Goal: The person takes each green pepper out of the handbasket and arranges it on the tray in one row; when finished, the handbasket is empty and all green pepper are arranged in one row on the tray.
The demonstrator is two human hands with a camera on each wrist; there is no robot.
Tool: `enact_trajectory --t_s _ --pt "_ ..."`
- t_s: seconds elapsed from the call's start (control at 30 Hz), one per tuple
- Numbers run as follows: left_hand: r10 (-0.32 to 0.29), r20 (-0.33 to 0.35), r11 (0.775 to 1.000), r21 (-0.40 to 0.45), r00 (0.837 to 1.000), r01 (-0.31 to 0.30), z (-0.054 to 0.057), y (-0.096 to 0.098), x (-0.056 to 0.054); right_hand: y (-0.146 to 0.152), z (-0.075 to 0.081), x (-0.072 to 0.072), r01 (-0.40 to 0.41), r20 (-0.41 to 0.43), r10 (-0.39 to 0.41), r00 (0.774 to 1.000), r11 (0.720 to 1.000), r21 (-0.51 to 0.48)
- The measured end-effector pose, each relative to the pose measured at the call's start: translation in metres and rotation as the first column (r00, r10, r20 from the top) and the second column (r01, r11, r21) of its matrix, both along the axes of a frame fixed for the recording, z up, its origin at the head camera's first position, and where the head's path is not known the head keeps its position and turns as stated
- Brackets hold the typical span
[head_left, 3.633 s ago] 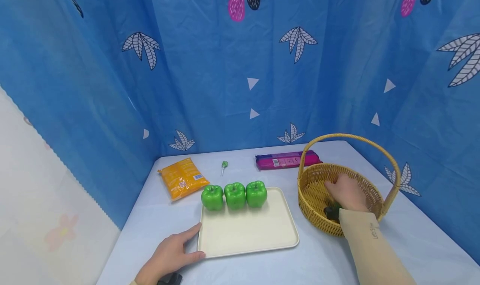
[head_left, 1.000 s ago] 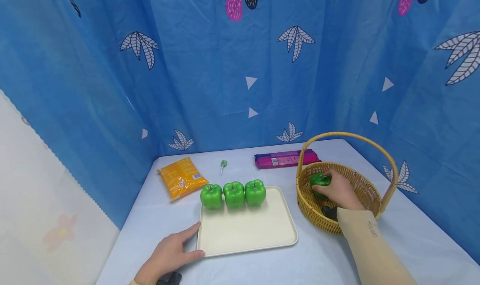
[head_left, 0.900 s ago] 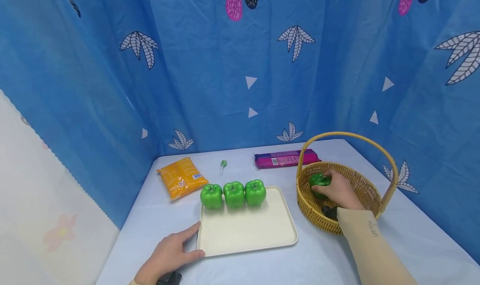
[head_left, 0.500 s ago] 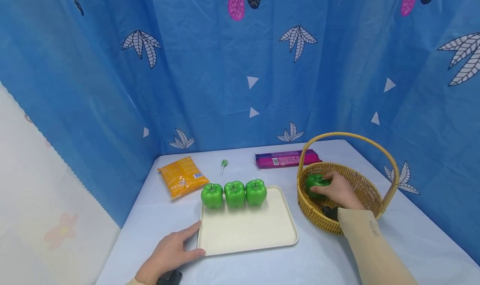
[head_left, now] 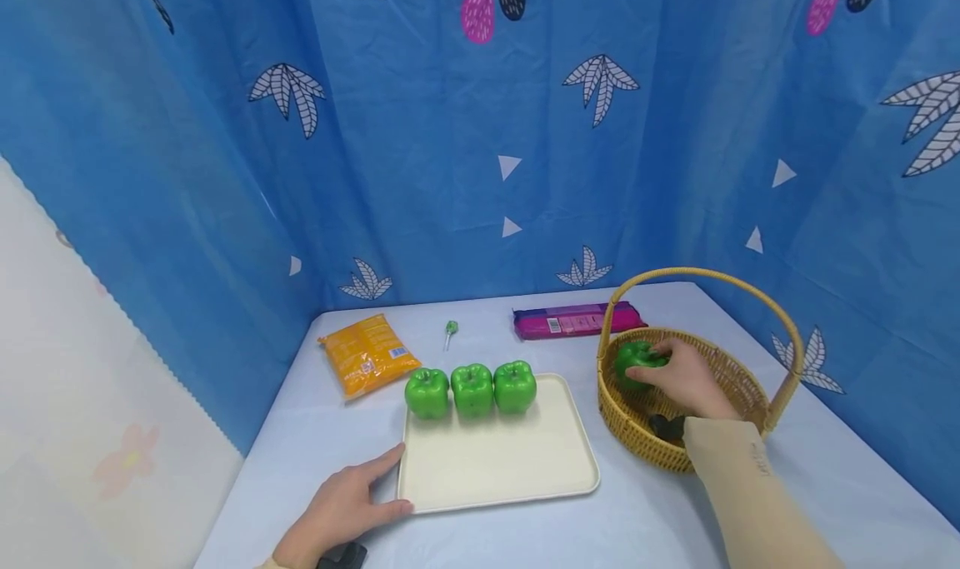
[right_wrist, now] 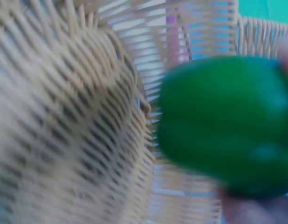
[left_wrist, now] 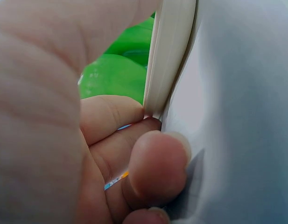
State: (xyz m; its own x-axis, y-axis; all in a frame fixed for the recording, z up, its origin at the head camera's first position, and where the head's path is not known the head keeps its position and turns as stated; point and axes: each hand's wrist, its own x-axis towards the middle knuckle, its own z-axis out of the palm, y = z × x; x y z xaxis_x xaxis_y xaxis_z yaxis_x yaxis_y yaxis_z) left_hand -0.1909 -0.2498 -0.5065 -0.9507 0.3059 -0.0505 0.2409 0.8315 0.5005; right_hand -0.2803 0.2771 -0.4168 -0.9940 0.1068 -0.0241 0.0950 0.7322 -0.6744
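Note:
Inside the yellow wicker basket (head_left: 647,446), my right hand (head_left: 692,379) grips a green bell pepper (head_left: 634,364) between thumb and fingers. The right wrist view shows that pepper (right_wrist: 223,121) large and blurred, beside the woven wall. My left hand (head_left: 341,502) touches the left edge of a cream tray (head_left: 498,469), thumb and fingers spread along it. Three more green bell peppers (head_left: 472,391) stand in a row at the tray's back edge. In the left wrist view the tray's rim (left_wrist: 167,56) meets the fingertips, with green pepper (left_wrist: 113,77) behind.
An orange packet (head_left: 367,356) lies at the back left of the white table. Behind the peppers is a small green lollipop (head_left: 452,329). A long magenta packet (head_left: 573,322) lies at the back, by the basket's arched handle (head_left: 708,274). Blue curtains hang behind.
My right hand was low in the basket earlier; now it holds a green pepper toward the basket's left side. The left hand stays at the tray.

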Motion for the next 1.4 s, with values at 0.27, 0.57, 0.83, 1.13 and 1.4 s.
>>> enact_trajectory --t_s 0.27,0.57,0.83,1.13,1.4 --pt "0.004 -0.013 1.000 -0.011 1.000 -0.004 0.001 -0.001 0.003 -0.032 0.046 0.028 -0.050 -0.121 0.042 0.992 0.997 -0.065" --pt "0.009 -0.013 1.000 -0.017 1.000 -0.009 0.002 -0.003 0.006 -0.098 0.019 0.025 -0.145 -0.209 0.151 0.966 0.988 0.047" --pt "0.010 0.010 1.000 -0.001 1.000 -0.010 0.003 0.002 0.009 -0.123 -0.008 0.017 -0.027 -0.287 0.115 0.951 0.956 0.293" --pt "0.008 0.001 1.000 -0.017 1.000 -0.008 0.004 0.002 0.012 -0.130 -0.023 0.014 0.023 -0.299 0.087 0.950 0.938 0.347" --pt "0.003 0.005 1.000 -0.016 1.000 -0.003 0.004 0.002 0.012 -0.132 -0.032 0.014 0.038 -0.332 0.095 0.939 0.926 0.375"
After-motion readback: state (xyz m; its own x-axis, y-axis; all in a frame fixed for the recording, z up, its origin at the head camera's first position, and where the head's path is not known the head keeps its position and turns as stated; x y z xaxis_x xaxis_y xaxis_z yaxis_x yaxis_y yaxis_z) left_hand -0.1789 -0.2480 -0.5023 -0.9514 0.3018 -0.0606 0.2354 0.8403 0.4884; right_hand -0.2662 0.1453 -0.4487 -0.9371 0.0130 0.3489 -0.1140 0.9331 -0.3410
